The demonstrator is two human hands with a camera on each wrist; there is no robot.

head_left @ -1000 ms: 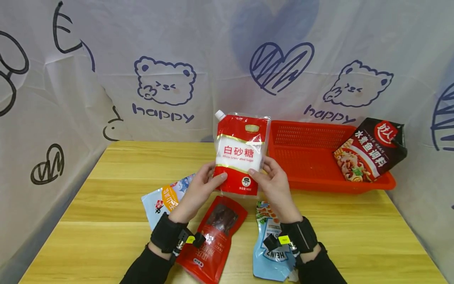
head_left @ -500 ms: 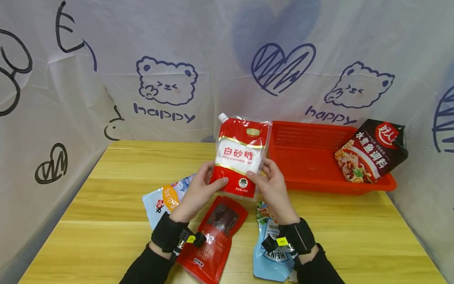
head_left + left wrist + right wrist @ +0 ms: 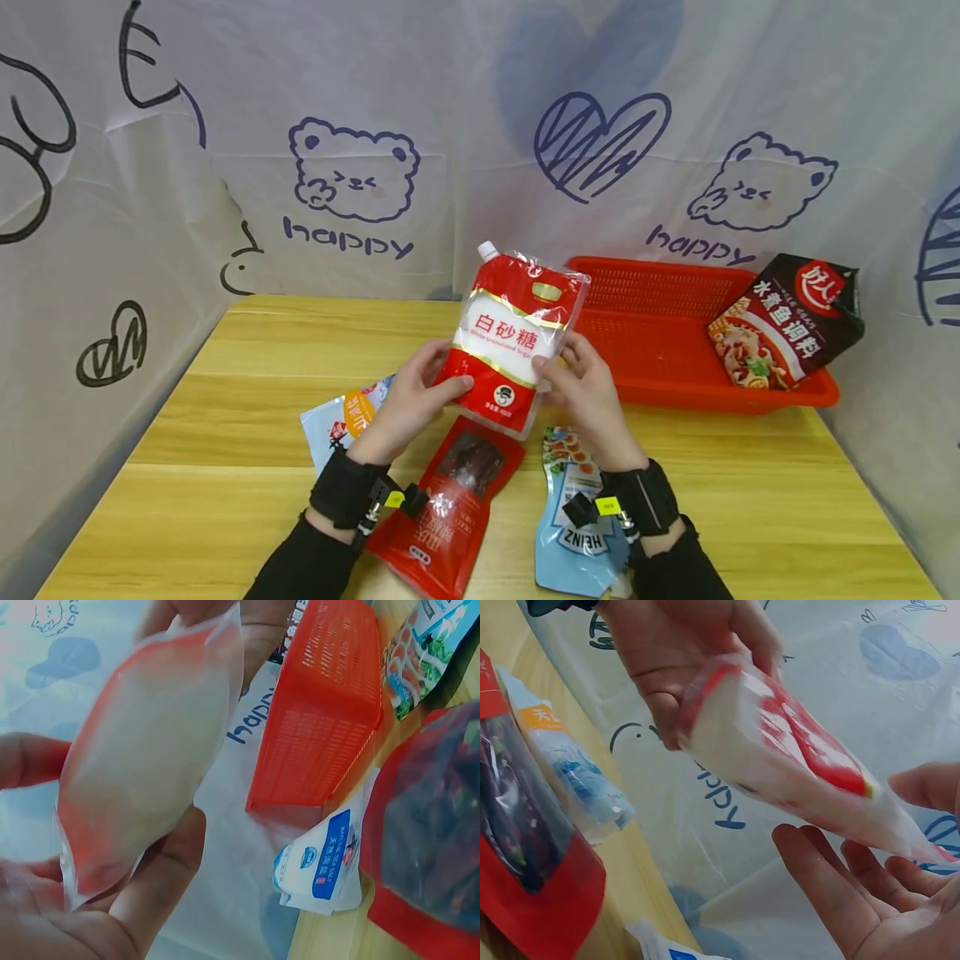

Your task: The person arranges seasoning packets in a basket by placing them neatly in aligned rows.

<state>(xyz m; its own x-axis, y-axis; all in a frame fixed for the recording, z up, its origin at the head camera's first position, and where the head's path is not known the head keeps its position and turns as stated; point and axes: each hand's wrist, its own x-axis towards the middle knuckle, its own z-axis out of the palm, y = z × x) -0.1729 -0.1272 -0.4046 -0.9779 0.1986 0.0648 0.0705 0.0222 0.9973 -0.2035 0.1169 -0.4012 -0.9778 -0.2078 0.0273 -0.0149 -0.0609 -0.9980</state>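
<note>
Held up over the table is a red and white spouted pouch of white granulated sugar (image 3: 502,342), its top leaning to the right and its white cap at upper left. My left hand (image 3: 412,404) grips its lower left corner, thumb on the printed front. At the right edge my right hand (image 3: 588,400) has its thumb in front and fingers behind. The left wrist view shows the pouch's pale side between thumb and fingers (image 3: 169,862). Below the hands lie a red pouch with a clear window (image 3: 450,508) and a light blue Heinz pouch (image 3: 577,533).
Behind and right stands a red plastic basket (image 3: 645,392), with a black fish seasoning packet (image 3: 787,321) leaning in its right end. A blue and white sea salt bag (image 3: 330,425) lies partly under the left forearm. White cloth with drawings (image 3: 352,67) hangs behind the table.
The sugar pouch has tilted clockwise, its top moving right and its bottom shifting left and down a little. Both hands stay on it; the other packets have not moved.
</note>
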